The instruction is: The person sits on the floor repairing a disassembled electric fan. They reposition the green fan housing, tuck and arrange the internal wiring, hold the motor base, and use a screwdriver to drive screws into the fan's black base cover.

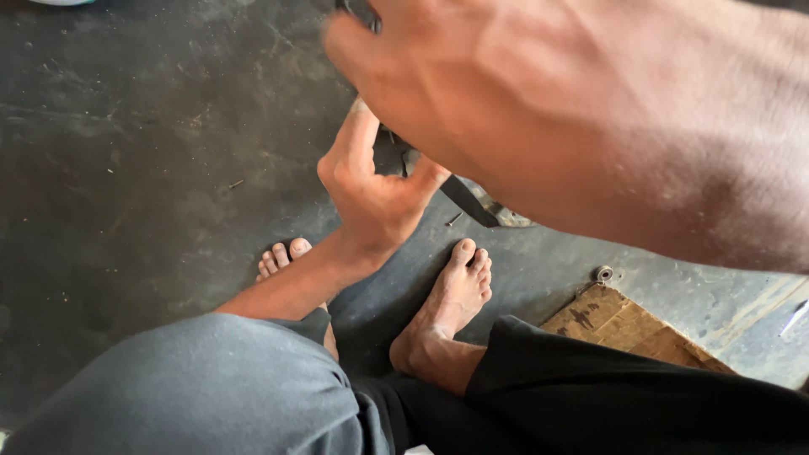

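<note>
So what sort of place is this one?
Probably a workshop floor: stained dark concrete floor, a loose nail and small bearing lying on it, and a worn wooden board.

Dark concrete floor (126, 168) — scuffed, dusty (daylit), worn wooden board (628, 324) at right

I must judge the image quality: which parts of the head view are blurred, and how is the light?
Head view: the right hand, close to the lens, is blurred; the left hand, the feet and the dark floor are sharper; light is soft, without glare.
</note>
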